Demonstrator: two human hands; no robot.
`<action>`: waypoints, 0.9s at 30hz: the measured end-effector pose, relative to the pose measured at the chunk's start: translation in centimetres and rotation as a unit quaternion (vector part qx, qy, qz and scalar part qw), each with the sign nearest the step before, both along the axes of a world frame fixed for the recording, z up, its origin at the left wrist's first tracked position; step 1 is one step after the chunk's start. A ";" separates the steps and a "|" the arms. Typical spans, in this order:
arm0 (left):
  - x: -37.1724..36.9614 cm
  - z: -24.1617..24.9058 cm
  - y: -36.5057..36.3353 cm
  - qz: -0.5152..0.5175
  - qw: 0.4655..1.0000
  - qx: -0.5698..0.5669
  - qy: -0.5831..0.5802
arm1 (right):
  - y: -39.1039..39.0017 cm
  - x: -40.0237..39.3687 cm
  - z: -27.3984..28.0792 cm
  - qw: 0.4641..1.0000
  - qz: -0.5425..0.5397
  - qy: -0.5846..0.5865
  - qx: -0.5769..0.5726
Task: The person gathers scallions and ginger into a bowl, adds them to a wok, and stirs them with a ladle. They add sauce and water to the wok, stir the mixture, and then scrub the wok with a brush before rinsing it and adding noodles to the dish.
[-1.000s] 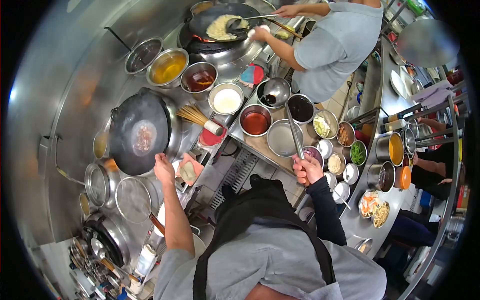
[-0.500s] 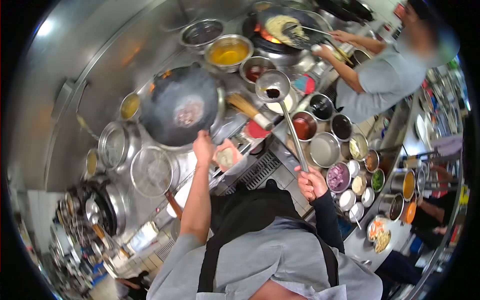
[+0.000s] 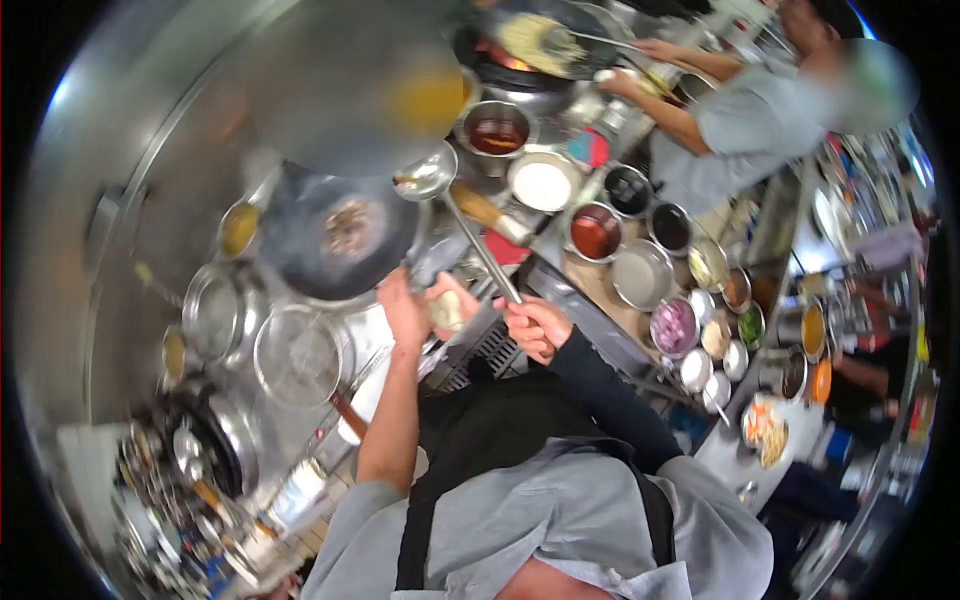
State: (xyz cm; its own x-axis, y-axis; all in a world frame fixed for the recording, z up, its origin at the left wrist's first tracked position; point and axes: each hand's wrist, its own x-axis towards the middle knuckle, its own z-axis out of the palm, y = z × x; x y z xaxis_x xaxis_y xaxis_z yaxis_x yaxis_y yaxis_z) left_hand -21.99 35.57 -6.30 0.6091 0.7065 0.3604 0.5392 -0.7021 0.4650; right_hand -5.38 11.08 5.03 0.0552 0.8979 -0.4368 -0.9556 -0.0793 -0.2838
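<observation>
Two hands work at a blurred stove. Left hand (image 3: 403,305) grips the near rim of one dark wok (image 3: 335,235); its contents are too smeared to identify. Right hand (image 3: 535,325) is closed around one long ladle (image 3: 428,175), whose bowl hangs over the wok's far edge. One co-worker (image 3: 740,120) stirs another wok (image 3: 530,45), partly cut off at top.

Two woks (image 3: 335,235), one ladle (image 3: 425,175), one strainer (image 3: 297,355), two people (image 3: 560,510).
</observation>
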 end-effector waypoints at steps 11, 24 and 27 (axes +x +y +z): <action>1.2 0.2 -0.9 0.015 0.999 0.034 0.023 | -22.9 0.0 3.3 0.936 -0.256 -0.125 -0.206; 1.7 0.1 -1.0 0.039 0.996 0.016 0.085 | -27.3 5.4 -1.8 0.868 -0.293 -0.222 -0.334; 1.8 0.7 -1.2 0.045 0.995 -0.013 0.091 | -27.6 5.7 -1.0 0.885 -0.307 -0.171 -0.306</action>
State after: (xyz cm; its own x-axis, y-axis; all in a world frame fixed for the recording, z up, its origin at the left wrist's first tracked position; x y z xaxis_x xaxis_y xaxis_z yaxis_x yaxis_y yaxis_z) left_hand -20.20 34.37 -5.56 0.5962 0.7689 0.2309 0.6767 -0.6360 0.3710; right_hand 0.33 -16.55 3.99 0.6738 0.2548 -0.6936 -0.7381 0.1863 -0.6485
